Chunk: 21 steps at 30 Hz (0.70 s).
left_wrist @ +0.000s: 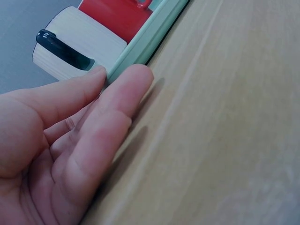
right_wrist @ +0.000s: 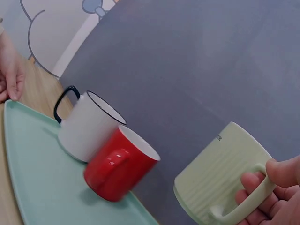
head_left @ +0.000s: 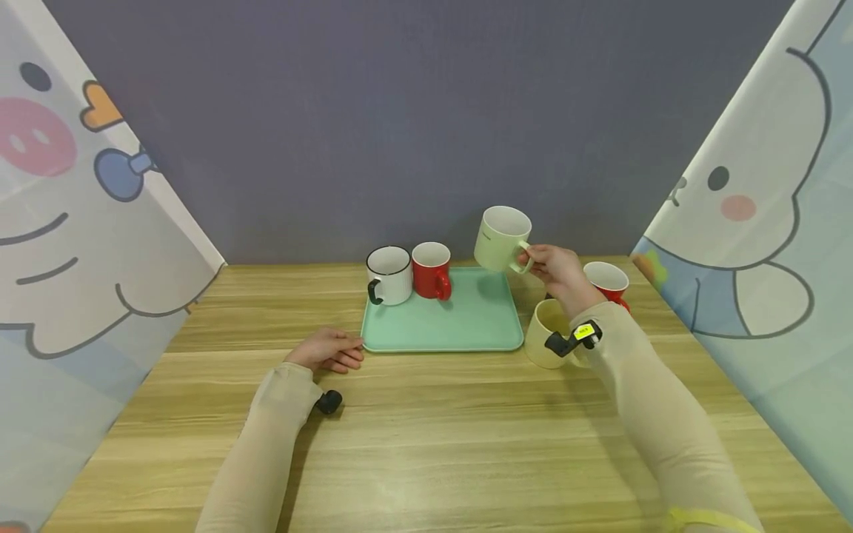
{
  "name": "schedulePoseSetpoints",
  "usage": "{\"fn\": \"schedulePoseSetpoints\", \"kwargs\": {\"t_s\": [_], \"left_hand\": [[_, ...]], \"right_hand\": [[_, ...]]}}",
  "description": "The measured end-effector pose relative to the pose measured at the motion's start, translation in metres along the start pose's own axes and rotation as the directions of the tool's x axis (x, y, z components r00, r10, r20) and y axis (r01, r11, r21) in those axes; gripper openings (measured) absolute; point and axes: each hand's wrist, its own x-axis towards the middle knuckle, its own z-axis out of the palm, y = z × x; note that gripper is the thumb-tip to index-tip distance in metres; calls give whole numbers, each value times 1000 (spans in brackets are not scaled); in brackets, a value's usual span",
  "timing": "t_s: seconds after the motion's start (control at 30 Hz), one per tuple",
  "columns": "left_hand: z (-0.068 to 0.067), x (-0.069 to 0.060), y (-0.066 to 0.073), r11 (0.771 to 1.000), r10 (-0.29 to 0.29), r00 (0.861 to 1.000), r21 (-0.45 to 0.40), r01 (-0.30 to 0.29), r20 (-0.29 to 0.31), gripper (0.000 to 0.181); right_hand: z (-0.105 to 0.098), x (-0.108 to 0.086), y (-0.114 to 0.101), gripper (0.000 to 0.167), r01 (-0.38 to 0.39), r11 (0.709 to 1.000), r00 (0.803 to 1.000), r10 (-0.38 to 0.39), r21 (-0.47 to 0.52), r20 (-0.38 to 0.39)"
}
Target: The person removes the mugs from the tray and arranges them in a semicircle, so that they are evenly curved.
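My right hand (head_left: 560, 270) grips a pale green mug (head_left: 498, 240) by its handle, holding it in the air over the right back part of the mint-green tray (head_left: 443, 337). My left hand (head_left: 326, 350) pinches the tray's front left corner between thumb and fingers, as the left wrist view shows up close. On the tray stand a white mug (head_left: 392, 277) with a black rim and black handle, and a red mug (head_left: 429, 272) beside it. Both are upright, near the back left. In the right wrist view, fingers curl through the green mug's handle.
To the right of the tray stands a pale yellow mug (head_left: 543, 344), partly hidden by my right wrist. Another red mug (head_left: 608, 277) stands behind my right forearm. A dark grey wall (head_left: 426, 133) rises behind the wooden table (head_left: 426, 444), with cartoon-printed panels at both sides.
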Motion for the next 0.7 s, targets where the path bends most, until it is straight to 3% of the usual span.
{"fn": "schedulePoseSetpoints", "kwargs": {"t_s": [0.2,0.37,0.6,0.7], "left_hand": [[-1,-1,-1,1000,-6,1000,-7,6,3,34],[0,-1,-6,1000,-3,1000,-14,3,-6,33],[3,-3,-17,999,-40,999,-23,40,-14,32],[4,-4,-17,1000,-22,999,-18,21,-23,32]], "right_hand": [[-16,-6,-15,40,-4,1000,999,4,-7,35],[-29,-9,-21,39,-4,999,998,2,35,66],[-49,-15,-28,36,-63,991,990,48,118,130],[-58,-17,-34,37,-62,989,986,39,134,163]]}}
